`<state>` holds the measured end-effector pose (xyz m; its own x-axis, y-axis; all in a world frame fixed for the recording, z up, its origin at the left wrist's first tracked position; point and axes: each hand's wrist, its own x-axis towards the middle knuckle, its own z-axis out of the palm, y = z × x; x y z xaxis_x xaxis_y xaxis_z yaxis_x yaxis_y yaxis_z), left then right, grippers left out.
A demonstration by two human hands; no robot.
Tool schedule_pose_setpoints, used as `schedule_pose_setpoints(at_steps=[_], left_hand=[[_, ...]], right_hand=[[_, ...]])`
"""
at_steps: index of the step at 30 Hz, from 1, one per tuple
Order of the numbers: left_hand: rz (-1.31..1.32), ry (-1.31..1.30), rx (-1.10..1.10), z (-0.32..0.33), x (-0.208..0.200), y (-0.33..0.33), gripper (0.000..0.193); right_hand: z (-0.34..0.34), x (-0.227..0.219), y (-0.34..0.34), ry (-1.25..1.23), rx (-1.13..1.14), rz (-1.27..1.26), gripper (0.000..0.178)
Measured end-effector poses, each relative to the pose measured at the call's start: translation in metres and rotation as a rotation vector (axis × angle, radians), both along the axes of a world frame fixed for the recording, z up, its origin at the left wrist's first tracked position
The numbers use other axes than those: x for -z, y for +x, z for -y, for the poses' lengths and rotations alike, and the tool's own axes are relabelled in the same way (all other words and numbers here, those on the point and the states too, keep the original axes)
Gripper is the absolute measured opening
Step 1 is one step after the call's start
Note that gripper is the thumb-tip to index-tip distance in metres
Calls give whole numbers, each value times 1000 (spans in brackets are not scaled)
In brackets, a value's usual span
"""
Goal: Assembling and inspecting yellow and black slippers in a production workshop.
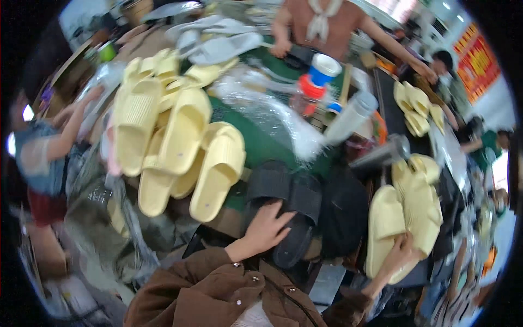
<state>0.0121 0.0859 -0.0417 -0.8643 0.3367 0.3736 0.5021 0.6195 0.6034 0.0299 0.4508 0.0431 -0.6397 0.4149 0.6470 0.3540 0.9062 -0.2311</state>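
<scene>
My left hand (267,228) lies over a pair of black slippers with its fingers spread; the fingertips touch the left black slipper (268,182) and reach toward the right black slipper (305,199). My right hand (400,256) is closed on the near end of a pale yellow slipper (388,218), at the front of a small stack on the right. More yellow slippers (422,191) lie against it. To the left, a large heap of pale yellow slippers (182,133) sits on the green table top (256,139), some resting on others.
Grey slippers (226,49) lie behind the yellow heap. Clear plastic bags (272,109), a red-and-blue container (310,87), a clear cup (354,114) and a dark tumbler (381,152) stand mid-table. A dark conveyor belt (387,98) carries yellow slippers (417,106). Other people work on the far side and left.
</scene>
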Motion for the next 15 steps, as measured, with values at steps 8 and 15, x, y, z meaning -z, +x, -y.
schedule_pose_setpoints(at_steps=[8,15], left_hand=[[15,-13,-20,1,8,4,48],[-8,9,13,-1,10,3,51]], right_hand=[[7,-17,14,1,34,-99,26],[-10,-21,25,-74,98,-74,31]])
